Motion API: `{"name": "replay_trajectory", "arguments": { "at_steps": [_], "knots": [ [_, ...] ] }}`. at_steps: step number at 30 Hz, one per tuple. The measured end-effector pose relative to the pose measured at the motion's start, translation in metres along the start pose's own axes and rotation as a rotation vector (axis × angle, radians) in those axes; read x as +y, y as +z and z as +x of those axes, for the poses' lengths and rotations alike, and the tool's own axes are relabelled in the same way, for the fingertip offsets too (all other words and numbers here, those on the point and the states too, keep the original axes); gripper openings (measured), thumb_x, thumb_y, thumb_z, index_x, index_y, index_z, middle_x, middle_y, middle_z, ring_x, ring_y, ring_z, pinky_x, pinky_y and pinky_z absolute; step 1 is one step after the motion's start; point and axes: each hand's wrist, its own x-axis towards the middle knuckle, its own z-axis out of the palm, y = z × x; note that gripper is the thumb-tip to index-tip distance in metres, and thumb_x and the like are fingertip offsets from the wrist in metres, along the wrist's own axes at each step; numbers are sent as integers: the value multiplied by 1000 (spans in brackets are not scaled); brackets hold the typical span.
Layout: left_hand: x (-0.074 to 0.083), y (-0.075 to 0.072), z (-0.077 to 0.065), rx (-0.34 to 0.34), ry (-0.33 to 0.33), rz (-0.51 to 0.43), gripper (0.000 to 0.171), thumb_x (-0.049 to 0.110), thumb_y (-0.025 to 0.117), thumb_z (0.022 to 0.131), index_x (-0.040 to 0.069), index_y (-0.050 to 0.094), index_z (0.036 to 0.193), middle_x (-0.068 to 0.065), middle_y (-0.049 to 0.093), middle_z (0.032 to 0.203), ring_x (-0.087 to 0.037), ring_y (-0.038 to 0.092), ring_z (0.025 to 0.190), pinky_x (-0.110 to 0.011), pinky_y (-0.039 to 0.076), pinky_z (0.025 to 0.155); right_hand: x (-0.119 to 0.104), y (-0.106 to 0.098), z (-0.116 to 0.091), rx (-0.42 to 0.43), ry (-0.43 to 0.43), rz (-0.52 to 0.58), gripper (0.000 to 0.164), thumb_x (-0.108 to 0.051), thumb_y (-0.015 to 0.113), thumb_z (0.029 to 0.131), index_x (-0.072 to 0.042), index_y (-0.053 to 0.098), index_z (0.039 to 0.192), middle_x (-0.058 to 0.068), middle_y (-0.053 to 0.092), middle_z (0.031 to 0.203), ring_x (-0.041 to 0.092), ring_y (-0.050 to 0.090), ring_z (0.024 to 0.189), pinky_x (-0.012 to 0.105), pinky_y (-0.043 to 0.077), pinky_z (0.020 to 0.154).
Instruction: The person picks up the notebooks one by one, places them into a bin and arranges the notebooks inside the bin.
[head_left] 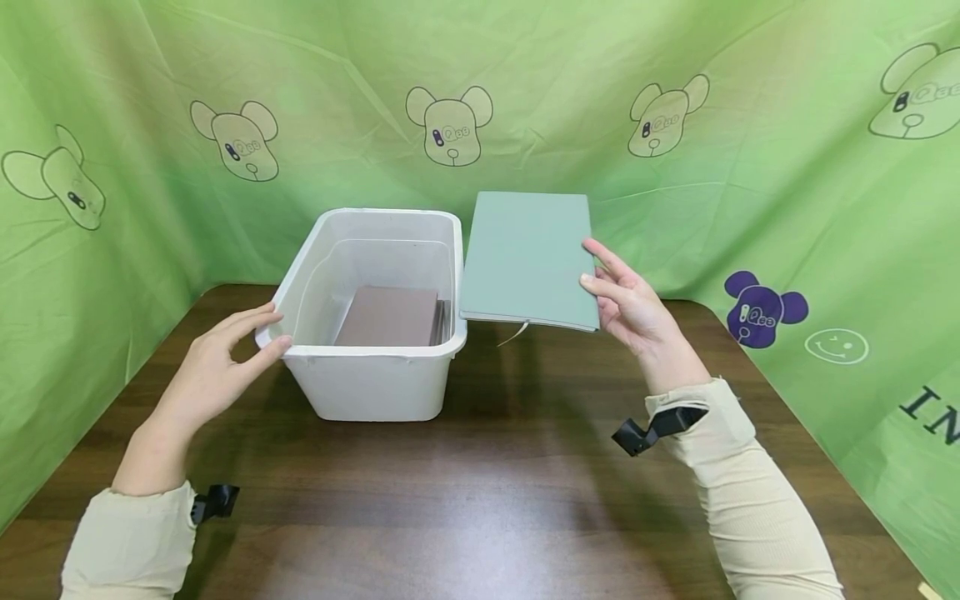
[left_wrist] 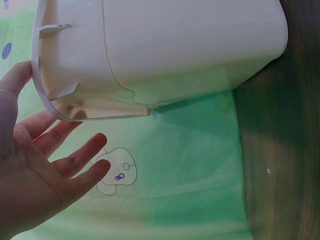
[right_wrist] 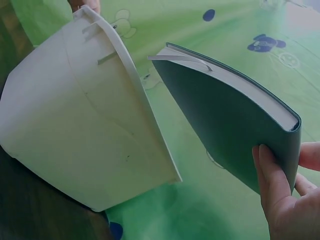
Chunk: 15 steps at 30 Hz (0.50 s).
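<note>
My right hand (head_left: 637, 312) holds a pale green hardcover notebook (head_left: 528, 258) by its right edge, thumb on one cover and fingers on the other. The notebook is closed and held above the table, just right of the bin. A thin ribbon marker (head_left: 513, 334) hangs from its near end. At the front left corner of a white plastic bin (head_left: 375, 383), my left hand (head_left: 210, 367) grips the rim with thumb and fingertips; its ring and little fingers (left_wrist: 92, 172) are spread below the rim. Inside the bin lies a mauve-brown book (head_left: 390, 317), with darker edges showing beside it.
The bin stands on a dark wooden table (head_left: 465, 500). A green cloth backdrop (head_left: 540, 108) printed with bear heads surrounds the table's back and sides. Each wrist wears a black camera mount, such as the right mount (head_left: 660, 427).
</note>
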Motion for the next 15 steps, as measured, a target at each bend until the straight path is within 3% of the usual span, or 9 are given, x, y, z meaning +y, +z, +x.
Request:
{"name": "replay_trajectory", "arguments": {
  "at_steps": [2, 8, 15],
  "knots": [
    [0, 0, 0, 1, 2, 2, 49, 38, 58, 91, 8, 55, 129, -12, 44, 145, -38, 37, 134, -62, 31, 102, 0, 1, 0, 0, 2, -7, 69, 1, 52, 91, -26, 25, 148, 0, -27, 154, -5, 43, 85, 6, 34, 46],
    [0, 0, 0, 1, 0, -2, 49, 38, 58, 91, 8, 55, 129, -11, 44, 145, -38, 37, 134, -62, 31, 102, 1, 4, 2, 2, 3, -13, 69, 1, 53, 91, -25, 25, 148, 2, -25, 155, -1, 31, 53, 6, 34, 44],
    [-1, 0, 1, 1, 0, -4, 49, 38, 58, 91, 8, 55, 129, -12, 44, 145, -38, 38, 133, -62, 32, 101, 2, 6, 3, -3, 7, -19, 68, 1, 52, 91, -25, 25, 148, 2, -23, 156, -1, 30, 53, 7, 33, 44]
  ]
}}
